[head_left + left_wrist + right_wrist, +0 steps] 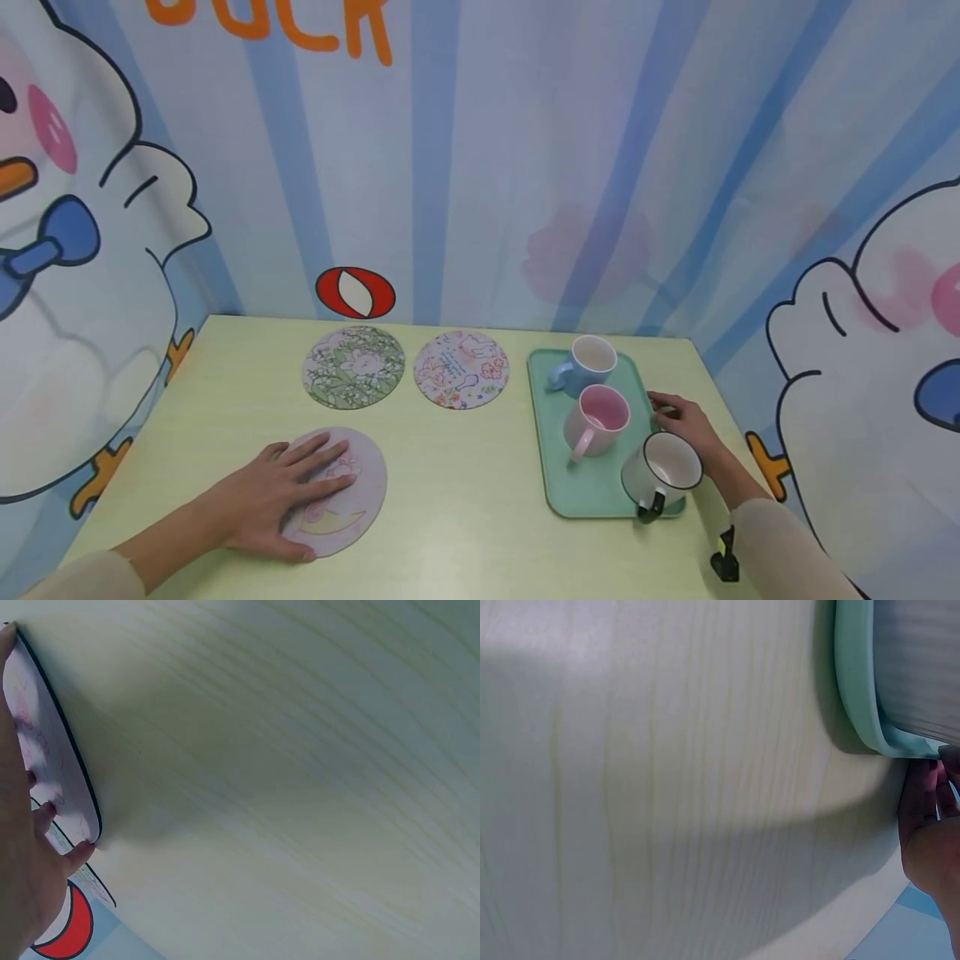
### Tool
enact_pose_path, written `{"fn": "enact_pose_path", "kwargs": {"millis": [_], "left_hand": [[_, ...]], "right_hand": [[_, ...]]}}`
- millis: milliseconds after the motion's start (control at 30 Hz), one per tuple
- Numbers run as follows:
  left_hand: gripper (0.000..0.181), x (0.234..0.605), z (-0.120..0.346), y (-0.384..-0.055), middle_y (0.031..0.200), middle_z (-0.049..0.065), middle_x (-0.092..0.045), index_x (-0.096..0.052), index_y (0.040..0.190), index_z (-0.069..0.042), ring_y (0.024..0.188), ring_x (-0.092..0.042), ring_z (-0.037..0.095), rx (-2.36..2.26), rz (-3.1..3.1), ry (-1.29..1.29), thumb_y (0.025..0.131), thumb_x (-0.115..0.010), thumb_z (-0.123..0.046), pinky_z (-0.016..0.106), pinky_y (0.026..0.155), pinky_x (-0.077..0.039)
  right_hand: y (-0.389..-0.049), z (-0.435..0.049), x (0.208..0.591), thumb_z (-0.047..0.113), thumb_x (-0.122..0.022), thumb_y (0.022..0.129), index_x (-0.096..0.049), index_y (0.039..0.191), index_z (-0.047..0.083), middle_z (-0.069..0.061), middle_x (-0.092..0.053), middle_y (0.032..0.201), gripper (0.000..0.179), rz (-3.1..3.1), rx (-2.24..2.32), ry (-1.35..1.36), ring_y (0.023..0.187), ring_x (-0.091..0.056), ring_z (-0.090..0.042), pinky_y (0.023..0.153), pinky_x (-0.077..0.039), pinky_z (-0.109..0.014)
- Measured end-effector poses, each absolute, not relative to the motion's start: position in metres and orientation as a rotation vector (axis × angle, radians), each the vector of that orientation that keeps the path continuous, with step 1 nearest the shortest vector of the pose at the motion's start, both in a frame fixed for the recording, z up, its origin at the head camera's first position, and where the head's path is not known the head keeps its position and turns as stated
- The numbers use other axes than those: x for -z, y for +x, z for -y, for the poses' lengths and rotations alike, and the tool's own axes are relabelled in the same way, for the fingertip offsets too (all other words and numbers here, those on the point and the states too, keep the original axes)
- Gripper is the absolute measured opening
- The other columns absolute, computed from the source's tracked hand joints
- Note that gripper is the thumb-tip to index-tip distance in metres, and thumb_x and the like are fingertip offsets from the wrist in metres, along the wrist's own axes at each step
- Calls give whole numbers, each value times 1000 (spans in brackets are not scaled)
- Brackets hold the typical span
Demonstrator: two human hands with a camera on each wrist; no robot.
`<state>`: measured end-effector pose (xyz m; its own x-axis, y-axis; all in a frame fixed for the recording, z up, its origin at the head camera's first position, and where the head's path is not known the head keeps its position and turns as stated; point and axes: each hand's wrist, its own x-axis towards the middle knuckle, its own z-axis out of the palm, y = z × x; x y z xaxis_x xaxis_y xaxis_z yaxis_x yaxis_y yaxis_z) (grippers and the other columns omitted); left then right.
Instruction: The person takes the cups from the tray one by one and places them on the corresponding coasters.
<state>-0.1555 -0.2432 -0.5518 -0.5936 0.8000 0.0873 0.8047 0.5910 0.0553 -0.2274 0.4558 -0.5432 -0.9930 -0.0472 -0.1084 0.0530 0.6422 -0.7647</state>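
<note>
My left hand (262, 504) lies with spread fingers on a round pink placemat (367, 487) with a yellow moon print. In the left wrist view, fingertips touch near the edge of the placemat (64, 765). On the right, my right hand (693, 429) pinches the right rim of a green tray (553, 475). The right wrist view shows its thumb and fingers at the rim of the tray (855, 690). Three mugs stand upright on the tray: a blue mug (579, 375), a pink mug (585, 433) and a white mug (643, 483) with a black handle.
A green floral round placemat (352, 367) and a white patterned one (461, 371) lie at the back of the pale wooden table (465, 492). A striped blue curtain (480, 167) hangs behind. A small black object (724, 557) is by the right sleeve.
</note>
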Motion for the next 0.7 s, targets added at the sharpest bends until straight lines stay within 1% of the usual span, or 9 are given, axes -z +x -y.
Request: {"fn": "enact_pose_path", "kwargs": {"millis": [100, 233, 367, 567, 700], "left_hand": [[91, 552, 241, -156, 172, 7, -33, -43, 162, -41, 153, -34, 45, 141, 2761, -1385, 86, -54, -89, 67, 100, -45], [89, 552, 238, -156, 172, 7, -33, -44, 161, -42, 153, -34, 44, 148, 2772, -1376, 86, -53, -89, 66, 99, -46], [90, 551, 237, -157, 172, 7, -33, -43, 162, -41, 153, -34, 44, 134, 2770, -1388, 86, -52, -89, 66, 98, -46], [93, 550, 241, -157, 172, 7, -32, -42, 163, -41, 152, -34, 45, 143, 2760, -1415, 85, -54, -90, 67, 98, -46], [94, 551, 244, -156, 172, 7, -33, -42, 163, -40, 151, -35, 44, 130, 2743, -1419, 84, -54, -90, 68, 100, -46]], "right_hand": [[-229, -458, 545, 6, -52, 107, -41, 155, -12, -38, -54, 139, 52, -2737, 1283, -5, 120, -60, -49, 79, -54, -32], [-228, -458, 545, 6, -52, 107, -41, 154, -12, -38, -54, 139, 52, -2735, 1283, -2, 120, -61, -49, 79, -54, -33], [-226, -455, 543, 7, -54, 107, -43, 154, -11, -36, -56, 138, 52, -2742, 1287, -8, 118, -63, -45, 79, -54, -34], [-226, -454, 544, 8, -55, 106, -45, 153, -11, -34, -58, 135, 51, -2753, 1295, -9, 111, -65, -35, 78, -54, -32], [-229, -458, 548, 8, -54, 107, -44, 153, -11, -35, -58, 136, 52, -2751, 1293, 2, 112, -66, -35, 79, -54, -32]]}}
